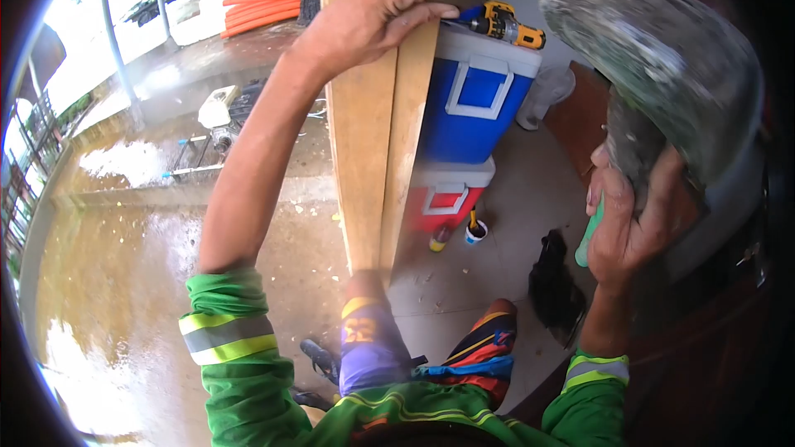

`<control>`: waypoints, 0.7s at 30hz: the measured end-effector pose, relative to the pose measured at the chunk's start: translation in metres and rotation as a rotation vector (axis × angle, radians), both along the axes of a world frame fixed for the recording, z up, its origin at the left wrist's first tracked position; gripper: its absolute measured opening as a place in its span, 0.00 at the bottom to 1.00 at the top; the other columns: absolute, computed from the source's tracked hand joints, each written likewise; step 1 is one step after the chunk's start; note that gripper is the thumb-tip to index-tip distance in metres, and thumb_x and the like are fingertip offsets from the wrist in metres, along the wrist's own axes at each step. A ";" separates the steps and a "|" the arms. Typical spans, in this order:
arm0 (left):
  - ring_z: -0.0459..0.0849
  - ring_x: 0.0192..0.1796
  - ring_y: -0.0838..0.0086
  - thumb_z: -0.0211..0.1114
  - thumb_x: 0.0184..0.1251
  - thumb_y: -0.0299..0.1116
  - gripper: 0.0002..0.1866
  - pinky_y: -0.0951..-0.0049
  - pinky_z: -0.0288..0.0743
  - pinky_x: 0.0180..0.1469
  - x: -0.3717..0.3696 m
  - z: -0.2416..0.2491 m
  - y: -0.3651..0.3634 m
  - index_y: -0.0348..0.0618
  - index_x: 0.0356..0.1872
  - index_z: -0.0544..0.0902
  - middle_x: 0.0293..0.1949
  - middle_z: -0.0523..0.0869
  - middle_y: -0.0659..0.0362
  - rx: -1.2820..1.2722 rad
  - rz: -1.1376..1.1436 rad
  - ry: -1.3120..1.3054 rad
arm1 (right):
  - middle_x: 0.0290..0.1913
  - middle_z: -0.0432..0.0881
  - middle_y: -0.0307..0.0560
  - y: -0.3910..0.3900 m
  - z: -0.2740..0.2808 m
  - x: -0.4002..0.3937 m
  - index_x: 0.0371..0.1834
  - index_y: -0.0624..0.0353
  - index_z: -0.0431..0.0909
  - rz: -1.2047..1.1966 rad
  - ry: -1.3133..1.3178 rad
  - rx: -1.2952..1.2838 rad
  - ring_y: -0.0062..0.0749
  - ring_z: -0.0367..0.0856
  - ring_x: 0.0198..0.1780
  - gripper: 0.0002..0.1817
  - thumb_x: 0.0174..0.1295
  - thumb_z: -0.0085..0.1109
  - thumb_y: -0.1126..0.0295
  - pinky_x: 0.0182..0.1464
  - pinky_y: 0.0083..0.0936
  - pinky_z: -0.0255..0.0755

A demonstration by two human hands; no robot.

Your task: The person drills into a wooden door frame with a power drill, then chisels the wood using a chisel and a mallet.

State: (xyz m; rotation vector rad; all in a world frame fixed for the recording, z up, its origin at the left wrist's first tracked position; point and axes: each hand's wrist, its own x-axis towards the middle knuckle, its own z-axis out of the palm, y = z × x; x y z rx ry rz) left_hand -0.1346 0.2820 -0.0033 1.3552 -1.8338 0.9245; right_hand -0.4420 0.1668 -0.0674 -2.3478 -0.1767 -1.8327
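Note:
At the top, my left hand (389, 16) is closed in a pinch against the edge of a wooden door frame (364, 132). Between its fingers is a thin flat dark piece (460, 0), whose kind I cannot make out. My right hand (625, 223) is raised on the right, its fingers wrapped round the green handle of a trowel (654, 50). The trowel's broad, smeared grey blade is close to the camera and blurred by motion. Just right of my left hand, a yellow and black cordless drill (505, 26) lies on a blue cooler.
The blue cooler (472, 116) with a white lid stands on a red cooler (451, 199). A small cup (475, 232), a bottle (440, 238) and a black bag (555, 290) are on the floor. Orange pipes (261, 12) lie outside on the left, beyond wet concrete (132, 240).

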 end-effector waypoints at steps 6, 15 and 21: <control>0.88 0.35 0.51 0.66 0.74 0.29 0.12 0.59 0.79 0.40 -0.002 0.001 0.001 0.43 0.55 0.84 0.36 0.90 0.50 -0.087 -0.065 -0.120 | 0.32 0.83 0.51 -0.008 0.009 0.025 0.62 0.72 0.77 -0.237 -0.033 -0.430 0.30 0.78 0.21 0.21 0.73 0.57 0.67 0.24 0.30 0.71; 0.85 0.37 0.47 0.65 0.73 0.32 0.11 0.51 0.77 0.41 0.006 -0.004 -0.008 0.44 0.52 0.83 0.31 0.86 0.45 -0.117 -0.081 -0.168 | 0.37 0.82 0.53 -0.015 -0.002 -0.013 0.80 0.64 0.60 0.023 -0.066 -0.312 0.32 0.80 0.26 0.33 0.78 0.51 0.58 0.30 0.29 0.76; 0.89 0.38 0.50 0.61 0.77 0.33 0.09 0.55 0.81 0.41 0.008 -0.002 -0.012 0.41 0.49 0.81 0.34 0.89 0.45 -0.025 -0.129 -0.176 | 0.35 0.78 0.50 -0.006 -0.003 0.001 0.71 0.66 0.61 -0.185 0.002 0.121 0.29 0.73 0.24 0.28 0.78 0.50 0.56 0.25 0.22 0.71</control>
